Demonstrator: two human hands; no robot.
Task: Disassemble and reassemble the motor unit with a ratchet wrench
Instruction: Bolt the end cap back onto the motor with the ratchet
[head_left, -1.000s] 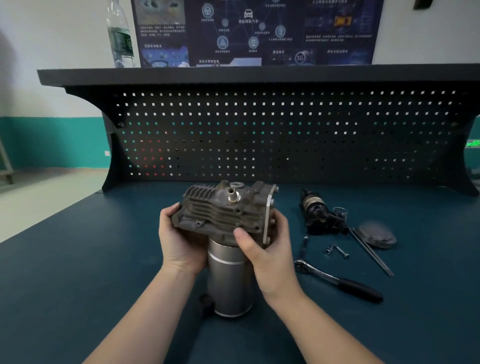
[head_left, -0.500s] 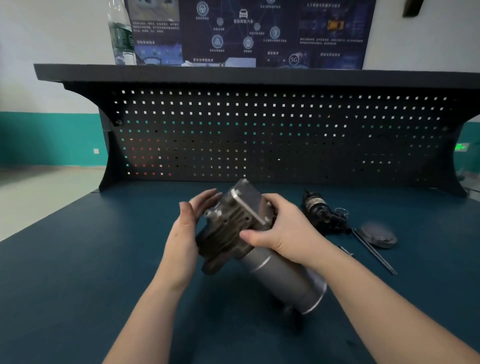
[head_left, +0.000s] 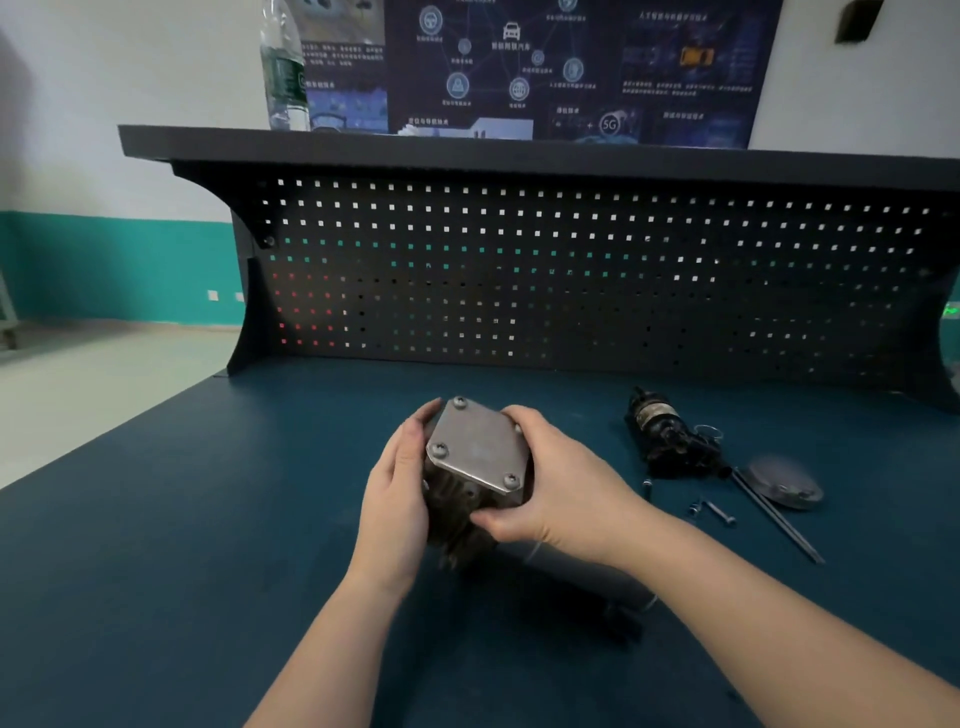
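1. Head view: the motor unit (head_left: 475, 480) lies tilted on the counter (head_left: 208, 519), its square cover plate (head_left: 475, 452) turned up, probably so its four screws face the person.
2. Left hand (head_left: 400, 493) presses flat-fingered against the unit's left side; right hand (head_left: 550, 483) curls round its right side, steadying it.
3. Right of the unit lie a small black motor (head_left: 670, 436), loose bolts (head_left: 714, 512) and a round cap (head_left: 787, 483), seemingly set aside.
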